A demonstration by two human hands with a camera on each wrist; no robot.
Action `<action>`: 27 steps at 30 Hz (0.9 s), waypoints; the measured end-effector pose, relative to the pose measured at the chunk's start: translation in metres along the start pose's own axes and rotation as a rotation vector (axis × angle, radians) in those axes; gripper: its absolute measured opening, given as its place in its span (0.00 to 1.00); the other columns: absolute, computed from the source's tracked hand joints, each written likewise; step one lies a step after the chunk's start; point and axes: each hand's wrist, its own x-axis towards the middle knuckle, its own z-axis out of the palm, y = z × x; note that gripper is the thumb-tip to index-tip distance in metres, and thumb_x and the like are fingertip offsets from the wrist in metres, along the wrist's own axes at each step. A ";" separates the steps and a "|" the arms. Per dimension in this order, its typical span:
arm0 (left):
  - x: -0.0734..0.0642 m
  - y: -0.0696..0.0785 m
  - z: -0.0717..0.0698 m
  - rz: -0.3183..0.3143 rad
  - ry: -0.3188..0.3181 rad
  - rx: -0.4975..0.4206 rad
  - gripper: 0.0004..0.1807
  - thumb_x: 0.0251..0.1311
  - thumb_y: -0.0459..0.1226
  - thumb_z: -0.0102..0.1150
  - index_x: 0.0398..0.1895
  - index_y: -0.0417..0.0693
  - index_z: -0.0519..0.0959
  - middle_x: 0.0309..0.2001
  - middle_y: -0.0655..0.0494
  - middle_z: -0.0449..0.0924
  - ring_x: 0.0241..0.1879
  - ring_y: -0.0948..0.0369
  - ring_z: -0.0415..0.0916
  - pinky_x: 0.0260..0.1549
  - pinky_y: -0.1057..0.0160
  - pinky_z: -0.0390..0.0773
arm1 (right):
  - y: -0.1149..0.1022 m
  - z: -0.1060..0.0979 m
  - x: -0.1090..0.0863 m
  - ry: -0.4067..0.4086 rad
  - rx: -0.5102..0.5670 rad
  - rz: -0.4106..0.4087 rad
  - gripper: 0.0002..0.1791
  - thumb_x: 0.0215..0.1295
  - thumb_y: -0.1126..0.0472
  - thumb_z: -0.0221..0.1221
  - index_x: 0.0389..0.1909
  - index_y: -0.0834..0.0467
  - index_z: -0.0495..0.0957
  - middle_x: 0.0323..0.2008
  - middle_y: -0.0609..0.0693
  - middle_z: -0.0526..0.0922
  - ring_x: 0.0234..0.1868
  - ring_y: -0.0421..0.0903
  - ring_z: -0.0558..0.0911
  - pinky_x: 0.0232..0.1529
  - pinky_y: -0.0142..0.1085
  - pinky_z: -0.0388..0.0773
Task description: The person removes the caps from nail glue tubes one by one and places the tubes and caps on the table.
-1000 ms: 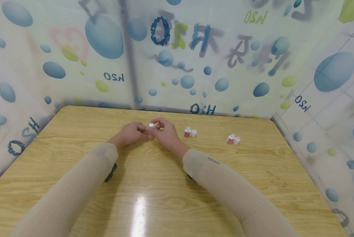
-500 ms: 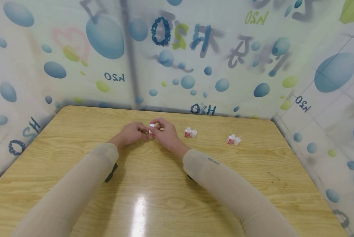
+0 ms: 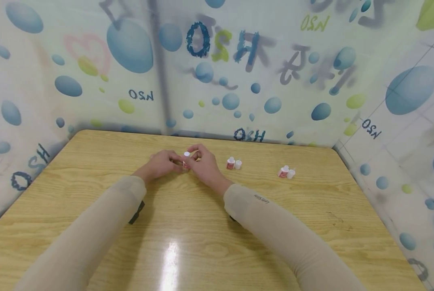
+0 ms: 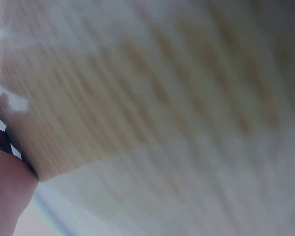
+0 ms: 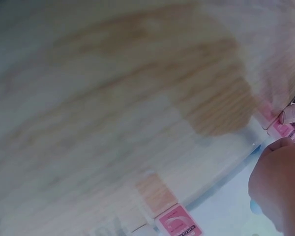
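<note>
In the head view, a small white bottle (image 3: 186, 165) with a red-pink label stands between both hands near the table's far side. My left hand (image 3: 162, 163) holds its lower body from the left. From the right, my right hand (image 3: 204, 165) pinches at its white cap (image 3: 186, 154), thumb in front and forefinger curled behind. Part of the bottle is hidden by the fingers. The right wrist view shows the bottle's pink label (image 5: 283, 130) between the fingers at the right edge. In the left wrist view, only part of a hand (image 4: 10, 189) shows.
Right of the hands stands a similar bottle (image 3: 230, 163), a white cap (image 3: 238, 164) beside it. Farther right is another bottle (image 3: 283, 171) with its cap (image 3: 291, 173). The wooden table (image 3: 209, 242) ends at a patterned curtain (image 3: 217, 89) behind.
My right fingers shift slightly around the bottle's cap, covering and then showing more of it. Both hands and the bottle stay in nearly the same place.
</note>
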 end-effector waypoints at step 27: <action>0.001 0.000 0.002 -0.024 0.012 -0.009 0.18 0.64 0.48 0.70 0.55 0.55 0.91 0.56 0.51 0.88 0.60 0.48 0.79 0.73 0.33 0.49 | 0.000 -0.002 -0.001 -0.013 0.006 -0.004 0.12 0.78 0.54 0.62 0.56 0.52 0.78 0.28 0.46 0.76 0.21 0.40 0.68 0.26 0.31 0.67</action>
